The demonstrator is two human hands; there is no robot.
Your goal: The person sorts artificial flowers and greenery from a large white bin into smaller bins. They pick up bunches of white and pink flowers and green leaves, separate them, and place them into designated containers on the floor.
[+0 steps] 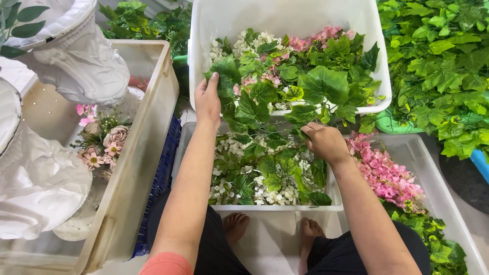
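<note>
Head view shows a leafy garland [265, 109] of broad, veined green leaves and small white blossoms, draped from the upper white bin [285, 18] into the lower clear tub [277, 208]. Left hand [208, 99] clutches a leaf at the bin's rim; right hand [326, 142] grips the stems. Glossy plastic walls, fabric-like foliage.

1. A pale grey floor [473, 214] shows at the right edge, under even, soft daylight with no hard shadows.
2. A mass of green artificial ivy leaves [438, 66] covers the upper right corner.
3. White moulded plaster pedestals [76, 56] stand at the left.
4. A dark blue plastic crate [160, 175] sits low between the bins.
</note>
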